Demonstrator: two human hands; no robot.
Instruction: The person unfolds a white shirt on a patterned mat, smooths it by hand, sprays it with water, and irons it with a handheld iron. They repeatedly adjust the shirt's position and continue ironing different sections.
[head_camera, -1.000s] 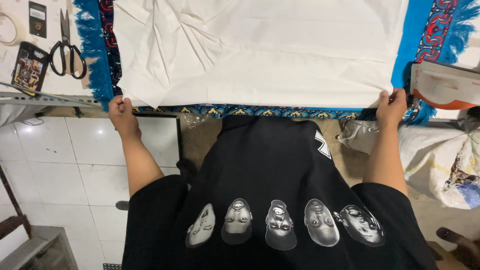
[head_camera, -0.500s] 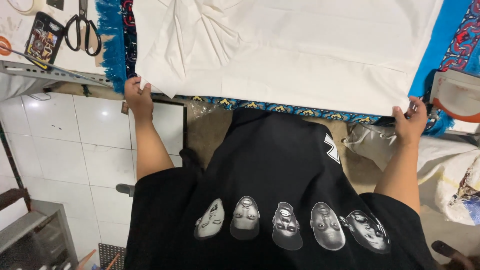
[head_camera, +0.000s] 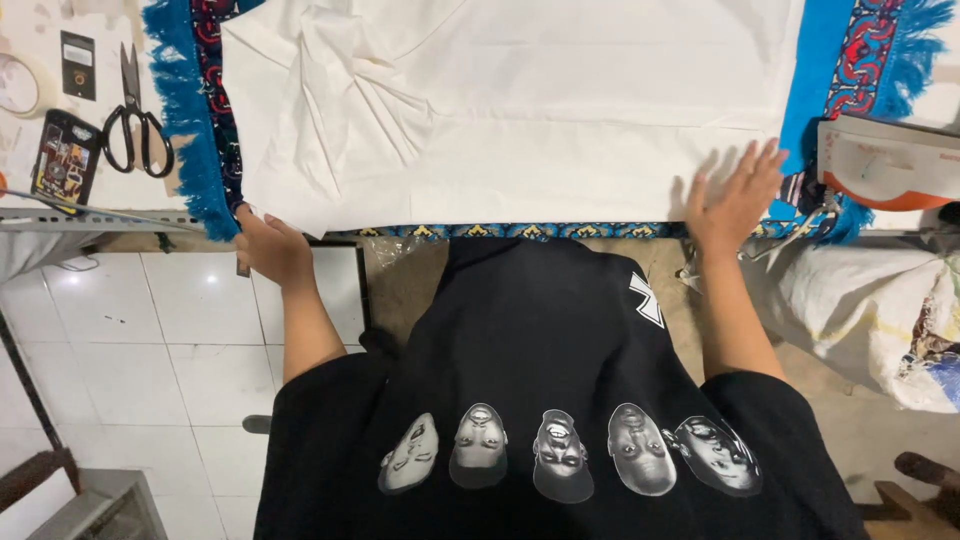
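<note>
Nearest the camera, at lower centre of the frame, we note the black printed shirt (head_camera: 540, 400) of the person at work. Just above it, the left hand (head_camera: 268, 245) still pinches the lower left corner of the white cloth (head_camera: 520, 110), fingers clamped on the hem. The right hand (head_camera: 735, 195) has changed — half a second ago it gripped the lower right edge; now it lies flat on the cloth, fingers spread apart and holding nothing. We judge the work has passed from pulling taut to smoothing. Beyond, the cloth covers the blue fringed rug (head_camera: 190, 150). Scissors (head_camera: 135, 120) lie at upper left, an iron (head_camera: 885, 165) at right.
</note>
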